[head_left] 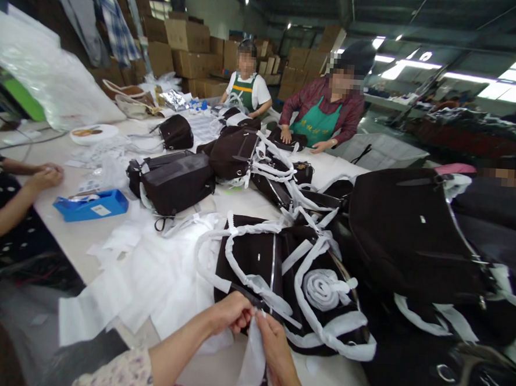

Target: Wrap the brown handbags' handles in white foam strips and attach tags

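Both hands meet at the front of the table, by the near edge of a dark brown bag point(245, 262). My left hand point(234, 311) is closed in a pinch on a dark bag strap point(248, 295) that runs up onto the bag. Right beside it, my right hand point(274, 341) pinches a white foam wrapping strip point(249, 355), whose loose end hangs down toward me. The fingertips nearly touch, and exactly how strip and strap overlap there is hidden. White-wrapped handles point(305, 277) loop over the bag, with a rolled white foam coil point(322, 288) on top.
Left of the bag lies a heap of white foam sheets point(148, 273). A blue tape dispenser point(92, 205) sits farther left, near a co-worker's hands point(47, 177). More dark bags point(171, 179) fill the table's middle, and a large one point(408, 231) stands right. Two people work across the table.
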Available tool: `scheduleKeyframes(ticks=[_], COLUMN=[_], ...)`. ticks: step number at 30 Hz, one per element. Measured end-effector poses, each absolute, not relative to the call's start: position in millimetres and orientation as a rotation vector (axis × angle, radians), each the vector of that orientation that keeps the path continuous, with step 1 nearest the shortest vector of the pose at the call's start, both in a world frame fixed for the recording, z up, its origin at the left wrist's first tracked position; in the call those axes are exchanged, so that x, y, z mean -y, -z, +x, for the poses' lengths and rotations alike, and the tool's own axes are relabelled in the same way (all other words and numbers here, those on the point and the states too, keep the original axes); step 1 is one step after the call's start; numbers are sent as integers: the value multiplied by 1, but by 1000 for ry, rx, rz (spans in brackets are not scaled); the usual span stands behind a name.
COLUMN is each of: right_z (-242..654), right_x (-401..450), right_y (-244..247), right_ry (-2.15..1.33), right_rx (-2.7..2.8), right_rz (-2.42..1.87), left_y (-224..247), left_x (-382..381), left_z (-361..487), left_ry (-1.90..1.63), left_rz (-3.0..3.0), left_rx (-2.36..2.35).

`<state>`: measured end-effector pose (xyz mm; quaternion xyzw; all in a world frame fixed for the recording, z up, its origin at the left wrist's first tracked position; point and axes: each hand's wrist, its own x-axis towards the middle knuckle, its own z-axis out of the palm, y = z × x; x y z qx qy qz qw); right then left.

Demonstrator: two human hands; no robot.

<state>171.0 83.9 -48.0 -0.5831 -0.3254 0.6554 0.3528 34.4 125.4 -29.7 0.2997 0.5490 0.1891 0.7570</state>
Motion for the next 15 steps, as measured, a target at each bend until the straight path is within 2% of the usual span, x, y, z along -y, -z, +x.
scheduleKeyframes(ticks=[15], right_z=[173], right_x=[-82], right_y=[46], right_ry=[-1843], right_rx=[663], right_rz=[-1427], left_y=[29], left_x=[-121], left_z=[40], left_ry=[-446], left_rz=[674], left_rx=[-1328])
